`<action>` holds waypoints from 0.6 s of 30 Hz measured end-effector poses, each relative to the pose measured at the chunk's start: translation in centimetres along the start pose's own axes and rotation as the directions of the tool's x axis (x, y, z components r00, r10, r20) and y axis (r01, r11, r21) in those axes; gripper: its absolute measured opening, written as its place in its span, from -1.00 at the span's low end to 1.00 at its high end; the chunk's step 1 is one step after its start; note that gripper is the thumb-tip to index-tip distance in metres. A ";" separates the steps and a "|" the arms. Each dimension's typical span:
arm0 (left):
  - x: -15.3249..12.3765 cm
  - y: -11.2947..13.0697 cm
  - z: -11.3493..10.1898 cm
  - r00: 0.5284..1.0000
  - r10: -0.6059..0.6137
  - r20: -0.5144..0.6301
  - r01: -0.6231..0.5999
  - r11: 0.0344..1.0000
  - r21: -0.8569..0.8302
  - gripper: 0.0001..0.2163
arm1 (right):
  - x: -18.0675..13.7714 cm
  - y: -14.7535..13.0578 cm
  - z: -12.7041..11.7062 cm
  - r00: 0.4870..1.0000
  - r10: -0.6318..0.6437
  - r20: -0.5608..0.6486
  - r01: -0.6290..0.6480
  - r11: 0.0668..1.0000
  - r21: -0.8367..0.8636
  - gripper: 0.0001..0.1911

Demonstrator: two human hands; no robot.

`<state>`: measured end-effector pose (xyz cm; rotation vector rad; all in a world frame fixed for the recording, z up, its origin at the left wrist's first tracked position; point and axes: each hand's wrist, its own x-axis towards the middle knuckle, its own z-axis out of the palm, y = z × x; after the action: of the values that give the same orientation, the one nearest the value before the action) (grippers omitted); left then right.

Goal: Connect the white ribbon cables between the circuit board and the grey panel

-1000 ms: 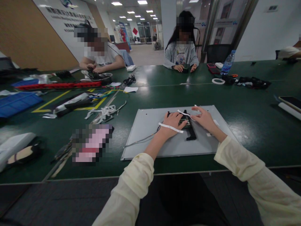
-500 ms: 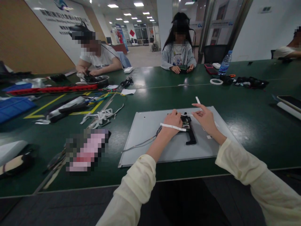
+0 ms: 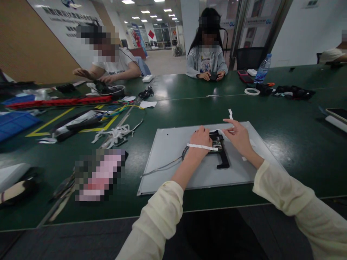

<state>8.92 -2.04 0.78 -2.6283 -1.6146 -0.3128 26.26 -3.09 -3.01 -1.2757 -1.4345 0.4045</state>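
Note:
A black frame with a small circuit board lies on a light grey board. My left hand curls over its left side, fingertips down on it; what lies under the palm is hidden. One white strip stretches across the back of this hand. With thumb and index finger, my right hand pinches a thin white tape strip whose loose end points upward. Part of that strip appears to run along the frame's top edge towards my left hand. Grey cables trail leftward from the frame.
Left of the board lie a phone with a blurred screen and tangled white strips. A tape roll and water bottle stand at the back right. Two people sit across the green table.
Both my hands and the frame show slightly further right, partly from the view shifting. The tape's loose end has bent. One person opposite has raised a hand to the left.

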 end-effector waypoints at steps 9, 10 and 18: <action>0.1 0.1 0.3 1.000 -0.011 -0.023 0.011 1.000 -0.005 -0.82 | -0.2 0.0 -0.4 0.997 -0.011 0.078 0.024 0.987 -0.160 -0.59; 0.1 0.1 0.3 1.000 -0.012 -0.022 0.012 1.000 -0.007 -0.82 | -0.2 -0.2 -0.5 0.997 -0.017 0.076 0.029 0.987 -0.161 -0.59; 0.1 0.2 0.3 0.999 -0.044 -0.013 0.044 0.999 -0.013 -0.83 | 0.2 -2.0 -0.4 0.989 -0.120 -0.086 0.113 0.990 -0.079 -0.57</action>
<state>9.20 -1.98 0.56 -2.5966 -1.6744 -0.3428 25.68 -3.80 -1.16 -1.2466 -1.4503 0.2142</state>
